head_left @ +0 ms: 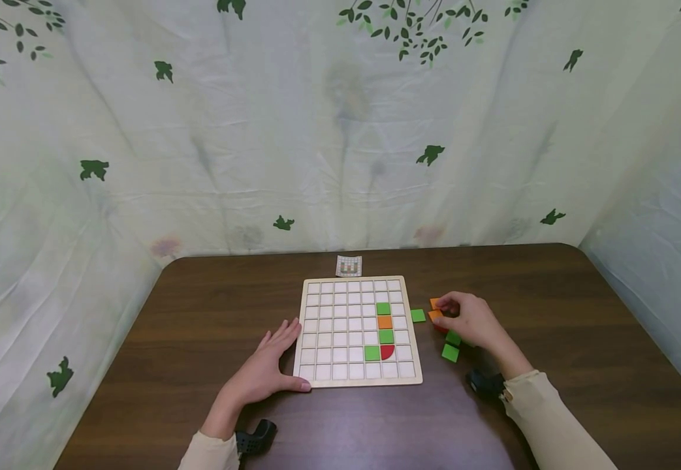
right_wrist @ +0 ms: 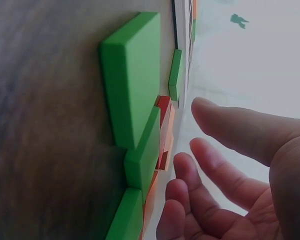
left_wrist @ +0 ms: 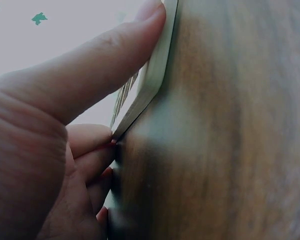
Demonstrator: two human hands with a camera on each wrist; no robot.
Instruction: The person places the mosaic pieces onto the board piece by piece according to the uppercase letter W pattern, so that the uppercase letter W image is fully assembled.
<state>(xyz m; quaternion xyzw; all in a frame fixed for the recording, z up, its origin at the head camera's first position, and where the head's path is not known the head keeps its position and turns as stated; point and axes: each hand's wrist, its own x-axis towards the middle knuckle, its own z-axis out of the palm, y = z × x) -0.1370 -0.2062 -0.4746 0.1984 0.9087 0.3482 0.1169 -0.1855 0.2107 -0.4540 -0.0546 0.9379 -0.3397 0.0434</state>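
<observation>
A wooden grid board (head_left: 364, 384) with white squares lies on the table. My left hand (head_left: 266, 369) rests against its left side, fingers extended and thumb at the near left corner; the left wrist view shows the thumb (left_wrist: 105, 70) across the board's edge. On the board sit several green tiles, an orange tile (head_left: 384, 322) and a rounded red tile (head_left: 387, 352). My right hand (head_left: 471, 318) hovers at the loose tiles right of the board, nearest an orange tile (head_left: 435, 315). In the right wrist view, thumb and fingers stand apart with nothing visible between them.
Loose green tiles (head_left: 450, 353) lie near the right hand, with a red tile (head_left: 441, 328) partly hidden. One green tile (head_left: 418, 316) lies beside the board's right edge. A small patterned card (head_left: 348, 266) sits behind the board. A leaf-print curtain (head_left: 316, 130) hangs beyond the table.
</observation>
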